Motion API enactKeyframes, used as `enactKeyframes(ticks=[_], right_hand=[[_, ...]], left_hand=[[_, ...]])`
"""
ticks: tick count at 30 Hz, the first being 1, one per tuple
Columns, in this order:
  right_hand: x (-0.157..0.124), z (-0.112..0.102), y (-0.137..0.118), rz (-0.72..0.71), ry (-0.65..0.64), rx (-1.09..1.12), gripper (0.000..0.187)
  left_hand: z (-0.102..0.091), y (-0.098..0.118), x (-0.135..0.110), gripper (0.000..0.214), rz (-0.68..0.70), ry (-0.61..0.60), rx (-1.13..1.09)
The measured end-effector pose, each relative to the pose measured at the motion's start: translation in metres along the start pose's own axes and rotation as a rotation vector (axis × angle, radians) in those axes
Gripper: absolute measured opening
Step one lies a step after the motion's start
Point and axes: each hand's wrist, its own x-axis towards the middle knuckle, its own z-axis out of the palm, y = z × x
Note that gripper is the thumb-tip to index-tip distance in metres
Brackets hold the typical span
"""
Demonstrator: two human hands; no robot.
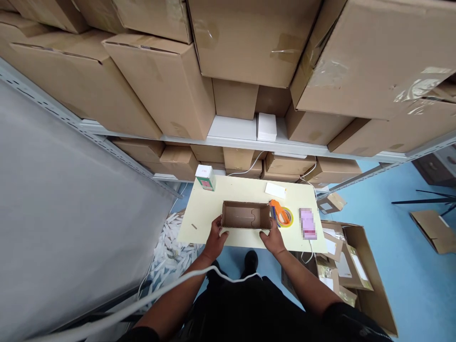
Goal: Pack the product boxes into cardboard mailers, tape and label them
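Observation:
A small open cardboard box (pixel 237 217) rests at the middle of the cream table (pixel 199 228), its long side facing me and its inside bare. My left hand (pixel 215 240) grips its left end near the front corner, thumb on the near side. At the opposite end, my right hand (pixel 273 239) has the box by its right front corner. Just past the right hand lies an orange tape dispenser (pixel 280 210) beside a yellow-edged tape roll (pixel 289 218). The fingertips behind the box ends are partly hidden.
A white and green carton (pixel 205 178) stands at the table's back left. A white card-like item (pixel 275 190) and a blurred pink phone-sized object (pixel 308 223) lie to the right. Shelves (pixel 231 130) of cartons rise behind. A large box of parcels (pixel 374 266) stands right; a white cable (pixel 199 271) crosses my arms.

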Motion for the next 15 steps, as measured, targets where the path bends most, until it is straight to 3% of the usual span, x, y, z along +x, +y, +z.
enactKeyframes(ticks=[5, 8, 15], right_hand=[[-0.001, -0.005, 0.006, -0.006, -0.043, 0.035, 0.073], [-0.006, -0.010, 0.008, -0.010, -0.074, 0.093, 0.070], [-0.016, -0.019, -0.001, 0.009, -0.124, 0.311, 0.052]], left_hand=[[-0.005, 0.018, -0.002, 0.056, -0.009, -0.003, -0.011], [-0.009, 0.029, -0.001, 0.049, -0.083, 0.012, 0.028], [-0.010, 0.035, -0.001, 0.039, -0.145, 0.056, 0.062]])
